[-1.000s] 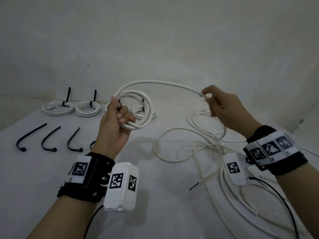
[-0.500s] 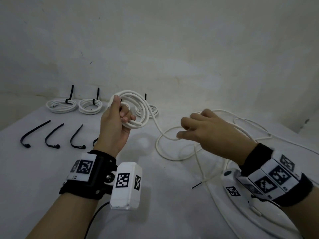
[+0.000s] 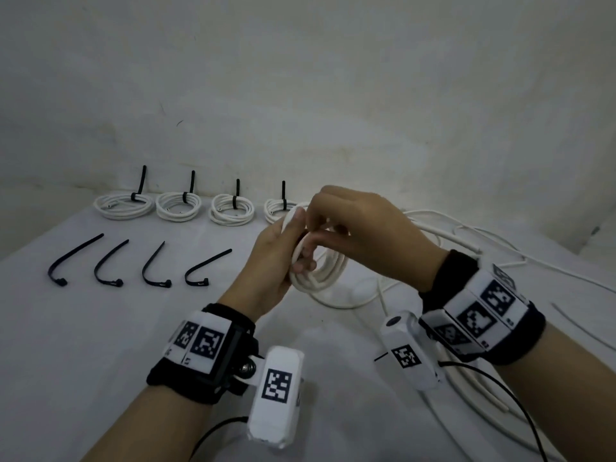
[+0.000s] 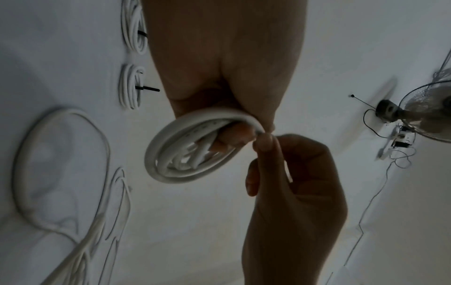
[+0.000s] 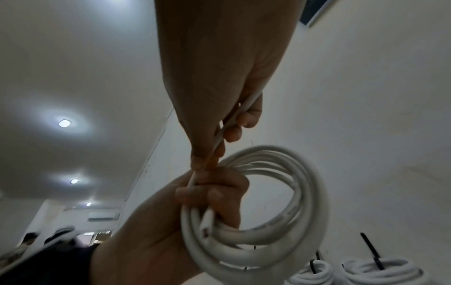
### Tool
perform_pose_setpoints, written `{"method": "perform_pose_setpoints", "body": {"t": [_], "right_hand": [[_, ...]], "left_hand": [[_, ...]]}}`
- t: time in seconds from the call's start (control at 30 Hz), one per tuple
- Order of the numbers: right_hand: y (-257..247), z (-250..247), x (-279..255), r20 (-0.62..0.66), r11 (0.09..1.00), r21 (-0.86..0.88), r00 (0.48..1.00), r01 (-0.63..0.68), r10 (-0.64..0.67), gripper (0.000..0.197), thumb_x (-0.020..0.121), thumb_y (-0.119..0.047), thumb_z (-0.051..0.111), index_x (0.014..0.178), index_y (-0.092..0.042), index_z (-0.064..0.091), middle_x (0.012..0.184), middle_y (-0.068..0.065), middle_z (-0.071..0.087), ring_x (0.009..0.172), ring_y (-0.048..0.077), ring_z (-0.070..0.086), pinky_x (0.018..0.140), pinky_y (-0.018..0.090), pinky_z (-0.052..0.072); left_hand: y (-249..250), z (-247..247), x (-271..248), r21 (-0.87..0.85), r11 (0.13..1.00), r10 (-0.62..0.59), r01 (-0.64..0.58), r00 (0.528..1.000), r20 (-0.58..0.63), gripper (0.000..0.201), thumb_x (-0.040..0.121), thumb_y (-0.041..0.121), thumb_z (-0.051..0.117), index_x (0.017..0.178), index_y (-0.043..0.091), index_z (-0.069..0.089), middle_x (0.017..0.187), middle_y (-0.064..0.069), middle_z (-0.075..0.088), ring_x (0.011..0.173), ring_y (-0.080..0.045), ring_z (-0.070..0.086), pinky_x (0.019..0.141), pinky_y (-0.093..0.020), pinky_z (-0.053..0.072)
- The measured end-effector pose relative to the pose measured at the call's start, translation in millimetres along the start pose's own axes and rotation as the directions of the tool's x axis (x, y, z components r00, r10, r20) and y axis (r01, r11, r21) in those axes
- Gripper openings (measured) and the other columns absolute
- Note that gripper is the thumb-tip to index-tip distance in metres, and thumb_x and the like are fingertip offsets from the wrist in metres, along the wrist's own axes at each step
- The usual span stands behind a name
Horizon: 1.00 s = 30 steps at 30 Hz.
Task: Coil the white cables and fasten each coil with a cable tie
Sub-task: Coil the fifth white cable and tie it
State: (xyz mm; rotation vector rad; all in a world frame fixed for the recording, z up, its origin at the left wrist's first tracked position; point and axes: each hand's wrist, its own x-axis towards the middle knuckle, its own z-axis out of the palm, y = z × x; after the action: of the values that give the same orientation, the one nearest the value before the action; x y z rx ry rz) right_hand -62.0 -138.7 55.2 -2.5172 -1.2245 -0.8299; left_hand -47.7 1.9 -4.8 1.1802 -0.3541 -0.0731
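Note:
My left hand (image 3: 298, 261) grips a coil of white cable (image 3: 321, 278) above the middle of the table, fingers curled through its loops. My right hand (image 3: 311, 225) sits on top of the coil and pinches a strand of the same cable between thumb and forefinger, right against my left thumb. The right wrist view shows that cable strand (image 5: 228, 123) running through my right fingers into the coil (image 5: 305, 192), with a cut end tucked by my left fingers. In the left wrist view the coil (image 4: 158, 152) hangs below my left palm.
Several tied white coils (image 3: 179, 208) with upright black tie tails line the back of the table. Several loose black cable ties (image 3: 110, 265) lie in a row at the left. Loose white cables (image 3: 500, 251) sprawl across the right side.
My right hand has swung left and up from the loose cables onto the coil, bringing the strand with it. My left hand and the coil have shifted right and lower.

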Motion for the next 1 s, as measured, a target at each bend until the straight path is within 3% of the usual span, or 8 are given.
{"method": "perform_pose_setpoints", "body": {"t": [0.07,0.2,0.33,0.4,0.6,0.8,0.93,1.0], "right_hand": [[5,1,1,-0.008,0.996,0.082,0.999,-0.043,0.043,0.013,0.084,-0.022,0.067,0.084,-0.016,0.055,0.082,-0.013,0.048,0.064,-0.002,0.045,0.058,0.020,0.039],[12,3,1,0.014,0.989,0.138,0.999,-0.053,0.051,0.015,0.087,-0.019,0.066,0.084,-0.007,0.058,0.081,-0.008,0.050,0.067,0.005,0.047,0.062,0.015,0.039],[17,-2,-3,-0.019,0.997,0.076,0.999,-0.030,0.032,0.009,0.091,-0.017,0.060,0.089,-0.008,0.059,0.086,-0.007,0.047,0.069,0.010,0.047,0.063,0.019,0.040],[20,-7,-4,-0.051,0.998,0.037,0.998,-0.041,0.043,0.011,0.092,-0.019,0.059,0.090,-0.008,0.059,0.087,-0.007,0.046,0.068,0.013,0.047,0.061,0.025,0.042],[32,-11,-6,-0.146,0.993,0.072,0.984,-0.092,0.102,0.010,0.091,-0.016,0.061,0.086,-0.008,0.058,0.082,-0.004,0.048,0.066,0.012,0.045,0.063,0.016,0.036],[30,-1,-12,-0.189,0.985,0.128,0.972,-0.114,0.138,0.010,0.092,-0.017,0.059,0.088,-0.008,0.059,0.080,-0.004,0.046,0.065,0.010,0.044,0.062,0.010,0.034],[28,5,-19,0.009,0.966,0.135,0.975,-0.222,0.222,0.044,0.083,-0.050,0.060,0.116,-0.021,0.057,0.095,-0.013,0.046,0.083,-0.008,0.047,0.067,0.009,0.035],[29,9,-23,0.067,0.959,0.089,0.962,-0.270,0.265,0.046,0.082,-0.048,0.064,0.120,-0.024,0.054,0.101,-0.012,0.053,0.086,-0.006,0.047,0.069,0.013,0.035]], "left_hand": [[2,0,-1,-0.019,0.998,-0.053,0.053,0.998,0.024,0.040,0.098,0.040,0.042,0.075,0.009,0.051,0.044,0.005,0.035,0.036,-0.007,0.027,0.044,-0.020,0.038],[1,-1,-2,-0.088,0.993,-0.073,0.081,0.993,0.094,0.043,0.088,0.049,0.053,0.061,0.015,0.047,0.043,0.006,0.029,0.033,-0.003,0.025,0.039,-0.017,0.033],[0,-7,-2,-0.038,0.999,-0.015,0.020,0.992,0.126,0.016,0.076,0.018,0.063,0.064,0.017,0.053,0.043,0.008,0.030,0.034,-0.003,0.025,0.039,-0.016,0.031],[0,-7,-3,-0.025,0.999,-0.034,0.038,0.990,0.139,0.023,0.077,0.007,0.067,0.065,0.014,0.049,0.042,0.008,0.030,0.033,-0.003,0.025,0.038,-0.016,0.030],[5,2,-8,-0.012,0.997,-0.071,0.074,0.984,0.163,0.024,0.077,0.030,0.056,0.065,0.013,0.044,0.043,0.008,0.025,0.032,-0.002,0.022,0.037,-0.015,0.027],[6,0,-7,-0.057,0.998,-0.033,0.038,0.997,0.074,0.024,0.073,0.030,0.058,0.067,0.012,0.044,0.043,0.008,0.026,0.032,-0.002,0.021,0.036,-0.015,0.029],[5,-1,-6,-0.124,0.991,-0.041,0.048,0.997,0.060,0.025,0.078,0.028,0.062,0.066,0.014,0.045,0.042,0.009,0.025,0.031,-0.001,0.020,0.035,-0.014,0.028],[4,-4,-5,-0.138,0.989,-0.038,0.048,0.997,0.074,0.025,0.081,0.022,0.067,0.066,0.015,0.049,0.042,0.009,0.024,0.031,-0.001,0.020,0.035,-0.014,0.029]]}}
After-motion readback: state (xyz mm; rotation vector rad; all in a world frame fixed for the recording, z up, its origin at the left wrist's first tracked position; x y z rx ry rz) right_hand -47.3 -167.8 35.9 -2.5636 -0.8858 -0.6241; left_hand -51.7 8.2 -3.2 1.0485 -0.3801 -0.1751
